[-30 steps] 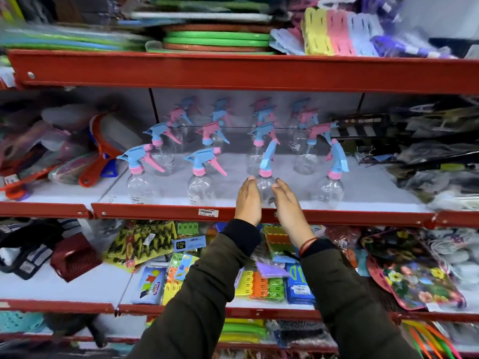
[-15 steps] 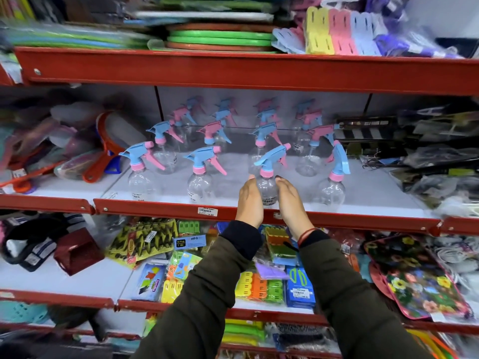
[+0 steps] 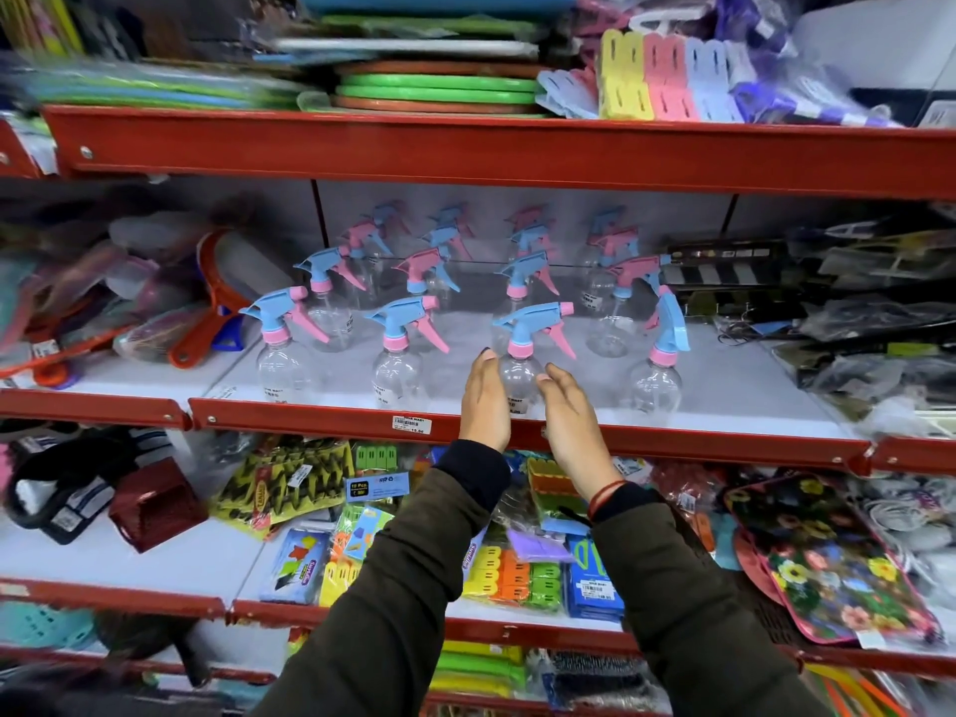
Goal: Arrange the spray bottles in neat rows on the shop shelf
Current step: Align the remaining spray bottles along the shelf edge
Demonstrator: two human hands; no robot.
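Note:
Several clear spray bottles with blue and pink trigger heads stand in rows on the middle white shelf (image 3: 734,385). My left hand (image 3: 483,401) and my right hand (image 3: 569,426) press flat against either side of the third front-row spray bottle (image 3: 520,377). Its nozzle points left, like those of the two front bottles (image 3: 282,364) (image 3: 398,377) to its left. The rightmost front bottle (image 3: 657,377) has its head turned a different way, end-on to me. Behind the front row, further bottles (image 3: 522,282) recede to the back wall.
The red shelf lip (image 3: 310,419) runs just under my wrists. Orange-handled goods (image 3: 207,313) lie left of the bottles, dark packets (image 3: 879,323) to the right. The red upper shelf (image 3: 465,147) overhangs the bottles. Packaged items crowd the lower shelf (image 3: 517,566).
The bottle between my hands has been turned: its nozzle pointed toward me, now it points left like its neighbours. My hands have stayed around it, the right one slightly looser.

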